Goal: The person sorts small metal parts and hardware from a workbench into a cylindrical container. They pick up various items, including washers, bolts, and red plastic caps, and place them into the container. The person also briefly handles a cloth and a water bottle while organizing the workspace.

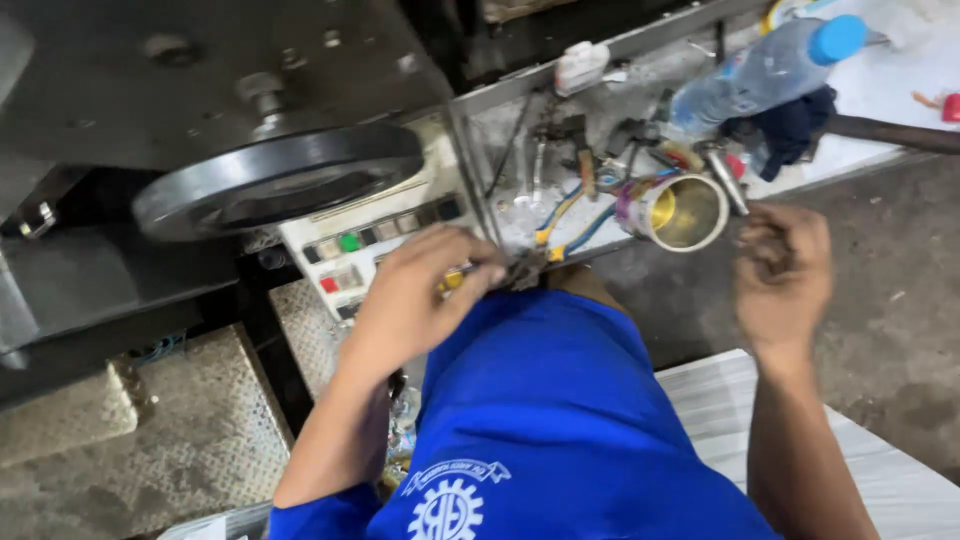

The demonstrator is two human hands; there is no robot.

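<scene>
Our left hand point(420, 295) pinches pliers point(520, 268) at the tray point(500, 120) edge, just left of the metal cup point(680, 212); our right hand point(782, 275) (blurred) curls loosely, seemingly empty, right of it.

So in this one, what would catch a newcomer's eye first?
Probably the bright blue printed shirt filling the lower middle, with the left hand above it closed on a small dark tool with a yellow handle at the tray's edge. Next, the shiny brass-coloured metal cup in the cluttered tray, just left of the right hand, and the large black handwheel upper left.
</scene>
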